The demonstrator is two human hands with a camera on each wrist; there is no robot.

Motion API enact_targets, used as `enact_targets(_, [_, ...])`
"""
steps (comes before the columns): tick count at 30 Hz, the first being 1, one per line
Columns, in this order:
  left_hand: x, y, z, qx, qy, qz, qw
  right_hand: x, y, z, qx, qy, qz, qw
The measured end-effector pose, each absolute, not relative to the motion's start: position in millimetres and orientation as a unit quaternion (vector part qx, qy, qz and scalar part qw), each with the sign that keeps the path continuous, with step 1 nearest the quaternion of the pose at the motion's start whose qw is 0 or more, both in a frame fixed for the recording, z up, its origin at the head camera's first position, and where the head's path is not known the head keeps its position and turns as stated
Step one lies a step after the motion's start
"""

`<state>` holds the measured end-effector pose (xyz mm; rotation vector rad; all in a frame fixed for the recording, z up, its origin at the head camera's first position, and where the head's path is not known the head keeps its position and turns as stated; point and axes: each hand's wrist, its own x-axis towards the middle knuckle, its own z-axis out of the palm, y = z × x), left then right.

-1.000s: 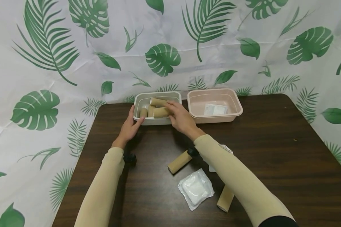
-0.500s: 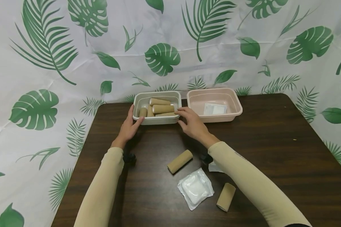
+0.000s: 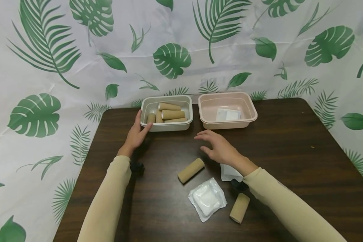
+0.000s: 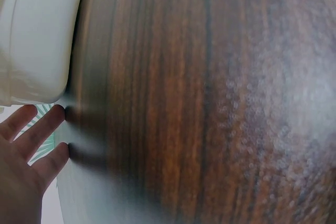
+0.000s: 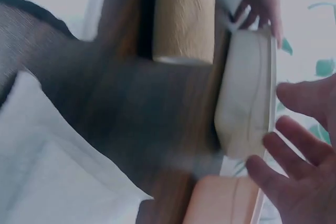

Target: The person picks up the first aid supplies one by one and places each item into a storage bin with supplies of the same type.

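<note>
An off-white plastic bin (image 3: 176, 126) at the back of the table holds several cardboard tubes (image 3: 173, 115). My left hand (image 3: 133, 137) rests at its left front corner, thumb by the front rim and fingers along the left side; in the left wrist view those fingers (image 4: 44, 124) are fairly straight. My right hand (image 3: 219, 148) hovers over the table in front of the pink bin (image 3: 227, 125), fingers loosely extended and holding nothing. Nearest to it are a loose cardboard tube (image 3: 191, 170) and a white packet (image 3: 230, 173), partly hidden by the right forearm.
In the pink bin lies a flat white packet (image 3: 229, 114). Toward the front of the dark wooden table (image 3: 157, 201) are a padded white packet (image 3: 207, 198) and another cardboard tube (image 3: 240, 208). A leaf-print cloth (image 3: 133, 57) hangs behind the table.
My right hand has let go of a cardboard tube in the off-white bin and come back toward me and to the right. The left hand has stayed at the bin's corner.
</note>
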<state>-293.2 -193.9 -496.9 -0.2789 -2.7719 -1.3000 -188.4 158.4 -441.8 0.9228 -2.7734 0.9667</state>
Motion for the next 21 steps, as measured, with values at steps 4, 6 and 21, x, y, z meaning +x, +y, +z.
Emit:
enact_targets(4, [-293, -195, -495, -0.088, -0.901, -0.423, 0.034, -179, 154, -446, 0.351, -0.890, 0.290, -0.028])
enact_targets(6, [-293, -195, -495, -0.089, -0.901, -0.423, 0.032, -176, 151, -450, 0.374, -0.884, 0.275, -0.054])
enact_targets(21, [-292, -194, -495, -0.081, -0.902, -0.424, 0.022, -165, 143, -469, 0.427, -0.864, 0.249, -0.098])
